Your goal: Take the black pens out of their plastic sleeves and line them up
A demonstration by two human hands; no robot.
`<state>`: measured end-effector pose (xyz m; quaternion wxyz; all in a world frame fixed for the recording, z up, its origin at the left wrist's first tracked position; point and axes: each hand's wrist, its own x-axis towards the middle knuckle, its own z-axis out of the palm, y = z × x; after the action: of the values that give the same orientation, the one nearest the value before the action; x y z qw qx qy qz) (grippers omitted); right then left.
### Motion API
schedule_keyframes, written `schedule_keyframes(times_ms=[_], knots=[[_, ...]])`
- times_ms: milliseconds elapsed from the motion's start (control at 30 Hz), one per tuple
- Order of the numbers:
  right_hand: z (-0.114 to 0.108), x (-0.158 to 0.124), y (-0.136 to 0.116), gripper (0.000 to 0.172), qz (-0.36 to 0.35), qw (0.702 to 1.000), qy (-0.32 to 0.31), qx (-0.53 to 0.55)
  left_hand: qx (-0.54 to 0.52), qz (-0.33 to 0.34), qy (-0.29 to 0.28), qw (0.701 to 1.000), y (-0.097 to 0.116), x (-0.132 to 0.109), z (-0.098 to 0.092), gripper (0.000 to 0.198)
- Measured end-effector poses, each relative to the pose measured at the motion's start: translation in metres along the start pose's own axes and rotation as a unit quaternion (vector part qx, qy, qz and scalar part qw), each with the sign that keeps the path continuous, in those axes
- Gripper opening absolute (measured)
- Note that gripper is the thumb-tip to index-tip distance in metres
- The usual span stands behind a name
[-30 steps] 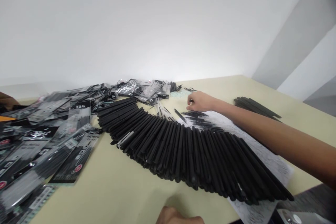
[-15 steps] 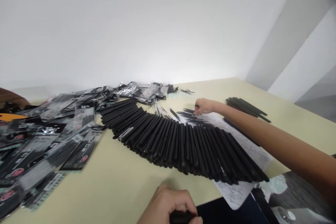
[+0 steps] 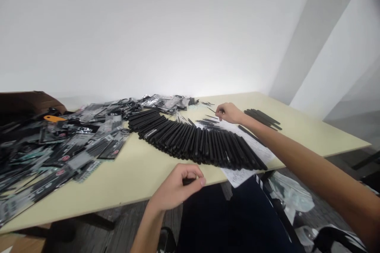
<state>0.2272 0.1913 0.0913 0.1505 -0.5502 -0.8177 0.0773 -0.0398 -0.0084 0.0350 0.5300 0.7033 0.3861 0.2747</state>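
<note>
Cream table carries fanned black pen barrels. Left hand clenched on a black piece above table's near edge; right hand over table's far side, grip unclear.

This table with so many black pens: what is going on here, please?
A person works at a pale table. Their left hand holds a black pen near the table's edge. Their right hand is at thin black pieces on printed paper. A long fanned row of black pens lies beside them, with a heap of plastic packets to the left.
</note>
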Motion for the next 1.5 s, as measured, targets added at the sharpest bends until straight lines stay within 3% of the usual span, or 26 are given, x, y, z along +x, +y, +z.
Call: schedule_keyframes(times_ms=[167,300,433,567,733,867,1100,1233,1500], knots=[[-0.014,-0.084,-0.041,0.024,-0.094,0.987,0.095,0.089,0.018,0.045,0.045,0.998,0.0,0.002,0.006,0.038],[-0.019,-0.15,-0.073,0.03,-0.085,0.968,0.149,0.184,0.017,0.069,0.067,0.995,0.002,0.011,0.014,0.035],[-0.004,-0.202,-0.095,0.033,-0.055,0.929,0.205,0.303,0.037,0.11,0.08,0.99,0.004,0.012,0.02,0.035],[0.025,-0.233,-0.104,0.037,-0.027,0.894,0.226,0.386,0.036,0.138,0.092,0.985,0.001,0.005,0.021,0.036],[0.049,-0.236,-0.103,0.032,-0.001,0.85,0.244,0.467,-0.006,0.166,0.129,0.978,-0.004,0.005,0.018,0.037],[0.059,-0.229,-0.099,0.034,0.033,0.81,0.252,0.529,-0.023,0.156,0.112,0.981,-0.006,0.01,0.018,0.038],[0.063,-0.228,-0.093,0.027,0.03,0.796,0.232,0.558,-0.034,0.143,0.065,0.987,-0.004,0.01,0.017,0.041],[0.066,-0.228,-0.089,0.027,0.043,0.774,0.233,0.587,-0.046,0.157,0.055,0.985,-0.003,0.011,0.016,0.039],[0.082,-0.231,-0.086,0.028,0.005,0.715,0.322,0.62,-0.024,0.138,0.043,0.989,-0.006,0.016,0.014,0.035]])
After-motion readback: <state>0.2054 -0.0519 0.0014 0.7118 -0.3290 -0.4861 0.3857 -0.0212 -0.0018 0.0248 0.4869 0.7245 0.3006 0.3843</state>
